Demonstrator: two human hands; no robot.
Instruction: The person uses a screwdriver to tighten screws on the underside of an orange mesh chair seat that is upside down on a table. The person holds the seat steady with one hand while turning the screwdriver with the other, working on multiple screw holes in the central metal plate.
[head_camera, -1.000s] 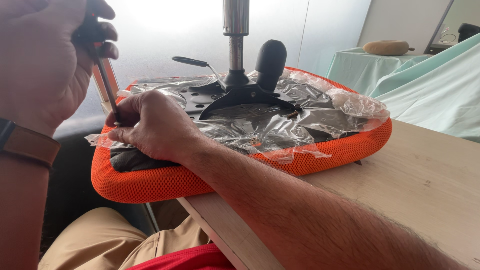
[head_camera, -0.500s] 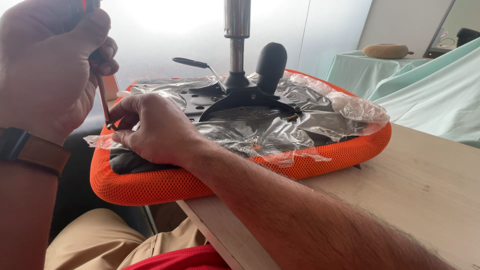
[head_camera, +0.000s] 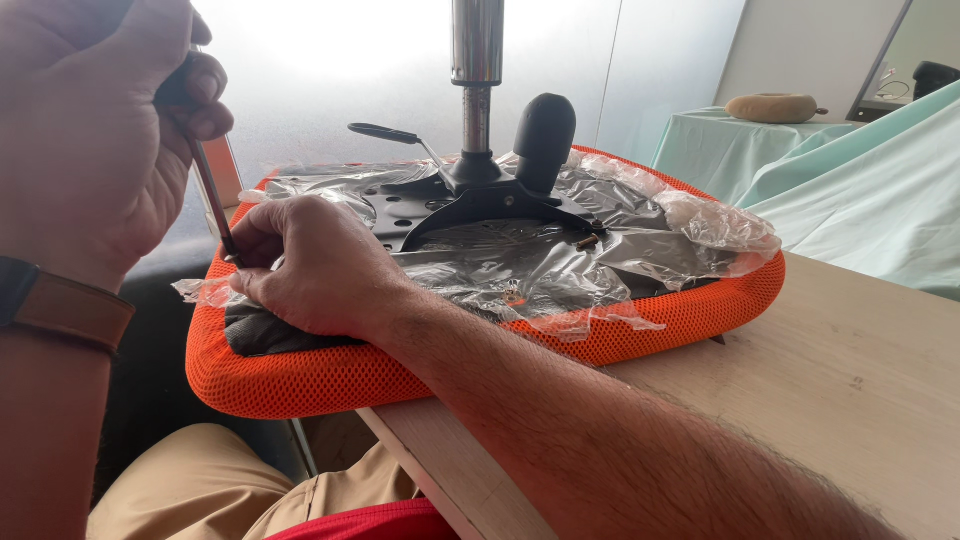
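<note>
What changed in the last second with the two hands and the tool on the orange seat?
The left hand turned on the thin metal screwdriver, its shaft tilting more upright, and kept its grip. The right hand stayed pressed at the tip on the upturned orange mesh chair seat. The clear plastic wrap and chrome post did not move.

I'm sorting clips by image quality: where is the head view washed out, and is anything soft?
Head view: the frosted window behind is blown out to white; clear plastic wrap on the orange seat cushion throws glare; the near left hand and right forearm look slightly soft, while the right hand is sharp.
</note>
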